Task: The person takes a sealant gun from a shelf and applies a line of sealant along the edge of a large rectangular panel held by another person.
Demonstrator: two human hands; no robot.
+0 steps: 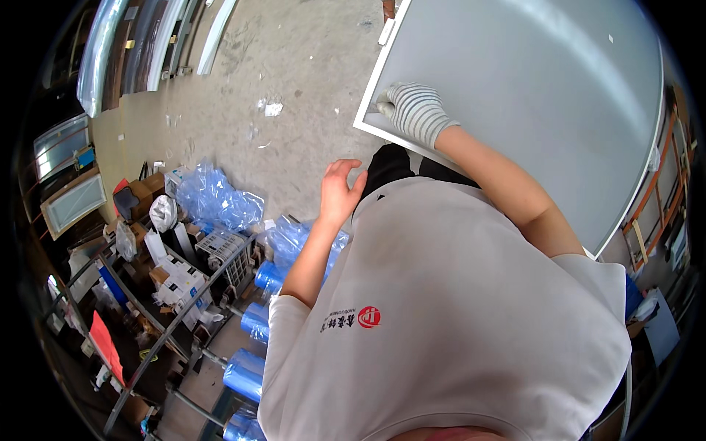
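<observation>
A large framed panel (pixel 529 95) with a flat grey face and a white metal edge lies in front of me and to the right. My right hand (pixel 413 110), in a white glove with dark stripes, rests at the panel's near left corner. Its fingers are curled together just inside the white edge; what they hold, if anything, is hidden. Bare and away from the panel, my left hand (pixel 342 189) hangs over the floor to the left of my body. Its fingers are loosely bent, the thumb stands apart, and nothing is in it.
Blue plastic film (pixel 213 197) lies heaped on the concrete floor at left. Blue film rolls (pixel 245 373) sit on a metal rack beside me. Boxes and a grey crate (pixel 224 256) stand behind the rail. Wrapped long profiles (pixel 151 44) occupy the far left; an orange frame (pixel 653 191) stands right.
</observation>
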